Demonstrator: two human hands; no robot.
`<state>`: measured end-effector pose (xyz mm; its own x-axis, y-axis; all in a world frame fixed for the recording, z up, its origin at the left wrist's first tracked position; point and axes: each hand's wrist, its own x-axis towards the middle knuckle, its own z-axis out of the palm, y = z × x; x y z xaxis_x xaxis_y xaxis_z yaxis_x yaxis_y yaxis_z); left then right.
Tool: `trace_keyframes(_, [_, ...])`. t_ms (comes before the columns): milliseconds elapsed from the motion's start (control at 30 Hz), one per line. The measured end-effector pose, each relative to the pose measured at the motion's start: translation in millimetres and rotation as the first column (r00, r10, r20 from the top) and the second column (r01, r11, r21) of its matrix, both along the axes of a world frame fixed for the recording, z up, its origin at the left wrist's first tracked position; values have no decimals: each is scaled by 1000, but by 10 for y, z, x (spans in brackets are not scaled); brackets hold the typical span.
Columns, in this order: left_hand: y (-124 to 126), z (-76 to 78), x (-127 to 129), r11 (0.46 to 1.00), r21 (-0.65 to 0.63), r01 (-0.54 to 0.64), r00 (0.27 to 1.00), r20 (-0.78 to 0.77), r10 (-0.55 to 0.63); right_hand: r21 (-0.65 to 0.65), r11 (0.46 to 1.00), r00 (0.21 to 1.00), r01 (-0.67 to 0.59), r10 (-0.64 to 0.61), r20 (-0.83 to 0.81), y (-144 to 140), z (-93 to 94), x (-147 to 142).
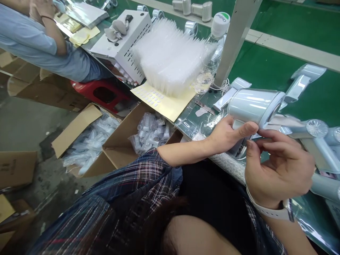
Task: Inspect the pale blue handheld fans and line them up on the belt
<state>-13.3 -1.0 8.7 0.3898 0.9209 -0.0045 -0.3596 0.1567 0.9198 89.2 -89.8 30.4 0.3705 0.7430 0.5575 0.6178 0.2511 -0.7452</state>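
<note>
My left hand is wrapped round a glossy pale-blue hair dryer, its barrel held up above the table edge. The thumb presses near the rim of the barrel's wide end. Just below that rim is my right hand, its thumb and forefinger close together. What they pinch, if anything, is too small to tell. More pale-blue hair dryers lie behind and to the right of my hands. Beside my left hand are a small metal ruler and white sticker scraps.
A yellow sticker sheet lies under a stack of clear plastic sleeves. Nearby stand a capped bottle, a metal post and a white machine. Cardboard boxes hold plastic-wrapped parts below. A co-worker sits at left.
</note>
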Motion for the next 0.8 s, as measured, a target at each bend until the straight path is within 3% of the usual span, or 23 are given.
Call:
trace_keyframes(300, [0, 14, 12, 991, 78, -105, 994, 29, 103, -210, 975, 994, 67, -82, -67, -20, 26, -53])
trace_keyframes(633, [8, -43, 27, 975, 52, -215, 976, -30, 216, -192, 981, 958, -30, -26, -285, 80, 73, -25])
trace_keyframes(800, [23, -58, 24, 991, -21, -135, 991, -8, 135, -151, 987, 942, -63, 9, -336, 125, 80, 40])
